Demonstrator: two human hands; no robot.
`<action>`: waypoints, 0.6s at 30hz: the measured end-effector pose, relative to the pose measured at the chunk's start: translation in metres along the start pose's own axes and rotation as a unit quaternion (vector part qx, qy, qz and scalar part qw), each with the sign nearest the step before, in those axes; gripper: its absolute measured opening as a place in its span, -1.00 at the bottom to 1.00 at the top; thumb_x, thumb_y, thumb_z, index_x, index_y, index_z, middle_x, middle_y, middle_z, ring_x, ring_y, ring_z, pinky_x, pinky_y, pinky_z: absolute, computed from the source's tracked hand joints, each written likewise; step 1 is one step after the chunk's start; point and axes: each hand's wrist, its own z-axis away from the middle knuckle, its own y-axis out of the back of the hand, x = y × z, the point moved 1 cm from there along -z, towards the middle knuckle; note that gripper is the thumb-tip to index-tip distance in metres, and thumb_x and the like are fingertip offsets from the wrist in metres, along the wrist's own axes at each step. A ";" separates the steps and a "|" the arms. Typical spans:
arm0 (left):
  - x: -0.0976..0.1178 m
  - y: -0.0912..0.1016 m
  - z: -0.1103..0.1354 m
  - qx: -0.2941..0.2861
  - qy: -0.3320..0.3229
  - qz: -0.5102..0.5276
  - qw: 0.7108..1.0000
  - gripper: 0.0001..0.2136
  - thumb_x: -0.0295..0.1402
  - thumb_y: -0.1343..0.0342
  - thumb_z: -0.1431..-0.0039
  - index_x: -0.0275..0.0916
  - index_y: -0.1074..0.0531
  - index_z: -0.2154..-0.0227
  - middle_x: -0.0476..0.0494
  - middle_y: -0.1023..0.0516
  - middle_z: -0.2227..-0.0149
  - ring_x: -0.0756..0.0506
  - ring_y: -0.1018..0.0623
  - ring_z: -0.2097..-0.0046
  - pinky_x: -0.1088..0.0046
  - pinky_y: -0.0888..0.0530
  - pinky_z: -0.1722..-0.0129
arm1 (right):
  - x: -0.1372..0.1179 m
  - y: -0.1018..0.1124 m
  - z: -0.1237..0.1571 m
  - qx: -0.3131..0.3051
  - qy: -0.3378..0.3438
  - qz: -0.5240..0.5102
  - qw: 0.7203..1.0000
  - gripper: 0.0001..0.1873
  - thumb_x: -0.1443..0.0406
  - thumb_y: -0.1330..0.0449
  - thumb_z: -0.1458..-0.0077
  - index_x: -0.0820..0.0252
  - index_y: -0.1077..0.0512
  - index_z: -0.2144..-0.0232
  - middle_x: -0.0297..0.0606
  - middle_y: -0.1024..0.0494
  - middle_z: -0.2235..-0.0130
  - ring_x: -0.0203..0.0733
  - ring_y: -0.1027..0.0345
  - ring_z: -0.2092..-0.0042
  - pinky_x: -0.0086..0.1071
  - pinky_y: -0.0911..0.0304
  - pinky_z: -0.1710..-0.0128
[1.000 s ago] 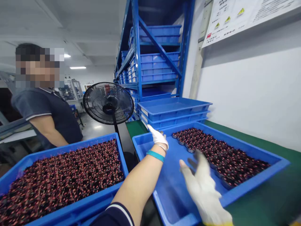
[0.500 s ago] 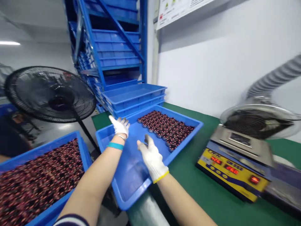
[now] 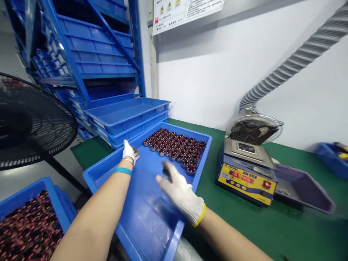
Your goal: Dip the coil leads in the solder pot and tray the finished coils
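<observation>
A blue plastic tray (image 3: 137, 188) rests on the green table, with rows of small round metal parts (image 3: 174, 146), black and copper-red on top, standing packed at its far end. My left hand (image 3: 129, 152), in a white glove with dark fingertips, is over the tray's left side, thumb up and fingers stretched out, holding nothing I can see. Above the tray's bare floor, near the closest row of parts, is my right hand (image 3: 181, 190), also gloved. Its thumb and fingers are apart and slightly blurred, with nothing visible between them.
At lower left, another blue bin (image 3: 54, 203) holds many similar parts in a heap. A black fan (image 3: 35, 119) stands beside it. Stacked trays (image 3: 130, 112) sit behind my tray. To the right are a yellow-fronted heating unit (image 3: 246, 181), a grey bin (image 3: 301, 185) and a ducted fan (image 3: 250, 130).
The view has turned right and moved closer to the tray. Both hands stay over the tray, and the left fingers look less spread. The parts in the tray look unchanged.
</observation>
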 end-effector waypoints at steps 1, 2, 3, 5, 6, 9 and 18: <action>0.000 -0.001 -0.006 -0.017 0.006 -0.039 0.999 -0.44 0.04 0.30 -0.24 -0.31 -0.28 0.00 -0.27 -0.45 0.07 -0.10 -0.51 0.17 0.27 -0.45 0.21 | -0.003 -0.001 0.002 -0.046 0.028 0.075 0.996 -0.42 0.00 -0.07 -0.01 0.10 -0.32 -0.05 -0.15 -0.50 0.08 -0.05 -0.41 0.10 -0.25 -0.28 0.14; 0.001 -0.003 -0.009 -0.036 0.008 -0.081 0.996 -0.51 0.01 0.19 -0.23 -0.31 -0.32 0.06 -0.22 -0.47 0.14 -0.08 -0.51 0.23 0.28 -0.45 0.23 | -0.006 -0.003 0.005 -0.099 0.064 0.146 0.982 -0.50 -0.01 -0.11 0.04 0.07 -0.43 0.08 -0.17 -0.54 0.16 -0.03 -0.43 0.15 -0.26 -0.29 0.21; 0.001 -0.006 -0.012 -0.059 0.009 -0.126 0.990 -0.57 -0.03 0.12 -0.22 -0.31 -0.36 0.12 -0.18 -0.49 0.20 -0.05 -0.50 0.28 0.30 -0.46 0.26 | -0.009 -0.005 0.007 -0.146 0.102 0.206 0.962 -0.56 -0.01 -0.14 0.08 0.08 -0.49 0.21 -0.19 -0.56 0.25 -0.03 -0.45 0.22 -0.28 -0.29 0.29; 0.001 -0.011 -0.012 -0.114 0.001 -0.215 0.970 -0.67 -0.11 0.00 -0.19 -0.32 -0.40 0.25 -0.10 -0.50 0.33 -0.01 -0.48 0.37 0.36 -0.44 0.34 | -0.013 -0.006 0.009 -0.198 0.149 0.284 0.926 -0.61 -0.02 -0.15 0.10 0.10 -0.52 0.37 -0.19 -0.55 0.40 -0.04 -0.45 0.33 -0.33 -0.26 0.43; 0.001 -0.014 -0.011 -0.143 -0.004 -0.256 0.956 -0.71 -0.14 -0.06 -0.15 -0.32 -0.42 0.31 -0.07 -0.50 0.38 0.00 -0.47 0.42 0.40 -0.42 0.39 | -0.014 -0.006 0.009 -0.205 0.157 0.310 0.915 -0.60 -0.04 -0.15 0.10 0.12 -0.52 0.39 -0.18 -0.54 0.43 -0.03 -0.45 0.37 -0.34 -0.24 0.49; -0.001 -0.021 -0.005 -0.222 -0.029 -0.347 0.911 -0.79 -0.21 -0.18 -0.01 -0.28 -0.42 0.50 -0.04 -0.49 0.53 0.00 -0.44 0.52 0.49 -0.34 0.52 | -0.015 -0.004 0.008 -0.198 0.149 0.356 0.901 -0.54 -0.09 -0.15 0.12 0.15 -0.51 0.38 -0.13 -0.53 0.44 0.04 -0.44 0.41 -0.33 -0.20 0.58; -0.008 -0.033 0.014 -0.302 -0.113 -0.446 0.835 -0.88 -0.29 -0.18 0.07 -0.20 -0.40 0.58 0.06 -0.37 0.67 -0.03 -0.39 0.58 0.50 -0.26 0.58 | -0.019 -0.004 0.013 -0.133 0.167 0.378 0.901 -0.55 -0.04 -0.11 0.05 0.20 -0.45 0.33 -0.10 -0.53 0.36 0.04 -0.43 0.38 -0.27 -0.27 0.52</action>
